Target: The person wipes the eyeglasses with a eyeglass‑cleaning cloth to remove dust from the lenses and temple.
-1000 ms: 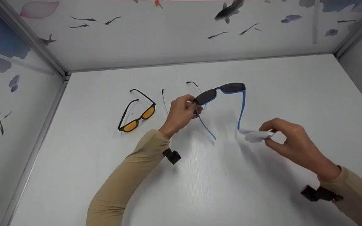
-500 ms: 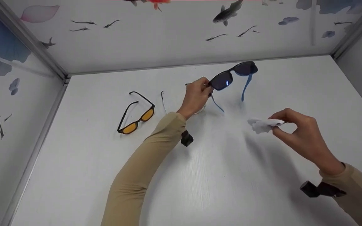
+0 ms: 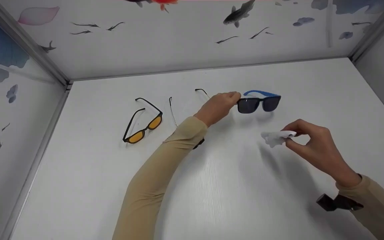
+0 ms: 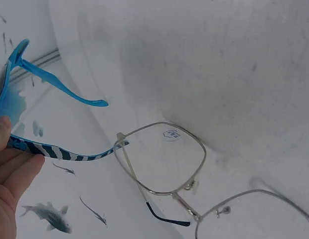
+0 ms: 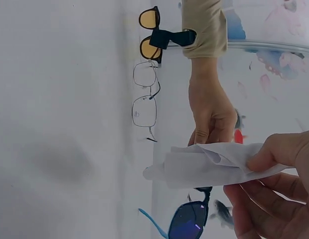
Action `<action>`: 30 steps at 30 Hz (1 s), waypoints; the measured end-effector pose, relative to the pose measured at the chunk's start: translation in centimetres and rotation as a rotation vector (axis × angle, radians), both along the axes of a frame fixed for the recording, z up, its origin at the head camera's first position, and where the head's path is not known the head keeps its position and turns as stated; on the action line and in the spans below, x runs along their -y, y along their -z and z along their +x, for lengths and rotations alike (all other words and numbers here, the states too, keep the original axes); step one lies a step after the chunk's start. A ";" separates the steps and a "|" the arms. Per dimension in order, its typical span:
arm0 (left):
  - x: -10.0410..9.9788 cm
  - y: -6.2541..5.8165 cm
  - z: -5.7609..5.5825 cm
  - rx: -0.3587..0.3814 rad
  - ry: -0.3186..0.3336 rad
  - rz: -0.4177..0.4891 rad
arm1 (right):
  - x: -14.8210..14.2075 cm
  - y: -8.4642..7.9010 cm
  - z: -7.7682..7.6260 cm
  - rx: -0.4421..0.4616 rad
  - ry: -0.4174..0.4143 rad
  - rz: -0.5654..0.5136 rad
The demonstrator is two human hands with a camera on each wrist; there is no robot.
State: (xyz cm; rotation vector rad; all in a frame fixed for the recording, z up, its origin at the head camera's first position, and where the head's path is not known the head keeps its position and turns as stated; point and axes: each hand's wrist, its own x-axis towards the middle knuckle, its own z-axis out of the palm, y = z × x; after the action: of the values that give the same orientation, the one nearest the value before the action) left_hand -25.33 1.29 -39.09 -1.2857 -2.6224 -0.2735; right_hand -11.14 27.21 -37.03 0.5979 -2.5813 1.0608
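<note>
My left hand (image 3: 219, 106) grips a pair of sunglasses (image 3: 248, 105) by one end of the frame, near the hinge. They have dark lenses, a black front and blue temples; in the left wrist view one temple (image 4: 70, 153) carries dark and white stripes. Between thumb and fingers, my right hand (image 3: 315, 146) pinches a folded white cloth (image 3: 275, 137), held above the table in front of the sunglasses. Thin metal-framed eyeglasses (image 4: 162, 191) with clear lenses lie close to the left hand. The left arm hides most of them in the head view.
Black-framed glasses with orange lenses (image 3: 145, 130) lie at the left of the white table (image 3: 232, 200), temples unfolded. Printed panels with fish (image 3: 238, 14) and plants stand along the back and left edges.
The left hand has carried the sunglasses to the right, up and then down toward the table, turning the lenses to face me. The right hand, still pinching the cloth, has shifted slightly.
</note>
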 end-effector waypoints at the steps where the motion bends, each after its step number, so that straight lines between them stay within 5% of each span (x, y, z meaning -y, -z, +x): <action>1: -0.1 0.1 0.1 -0.022 0.016 -0.025 | -0.1 0.1 0.0 0.000 -0.001 0.004; 6: -0.5 1.1 0.4 -0.108 0.076 -0.115 | -0.4 0.8 0.3 0.001 -0.001 0.022; 11: -0.8 2.0 0.6 -0.104 0.116 -0.187 | -0.7 1.8 0.5 0.015 -0.006 0.050; 25: -0.9 3.4 0.4 -0.090 0.010 -0.280 | -0.8 3.2 0.2 0.048 -0.023 0.078; 30: -0.4 3.2 0.7 0.000 -0.006 -0.328 | -0.6 3.0 -0.3 0.097 -0.010 0.078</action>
State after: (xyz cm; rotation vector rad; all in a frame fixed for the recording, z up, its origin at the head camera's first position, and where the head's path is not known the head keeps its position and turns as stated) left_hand -24.65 1.73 -42.24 -1.3686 -2.7522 0.1661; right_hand -11.42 27.82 -40.07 0.5928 -2.7172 1.0204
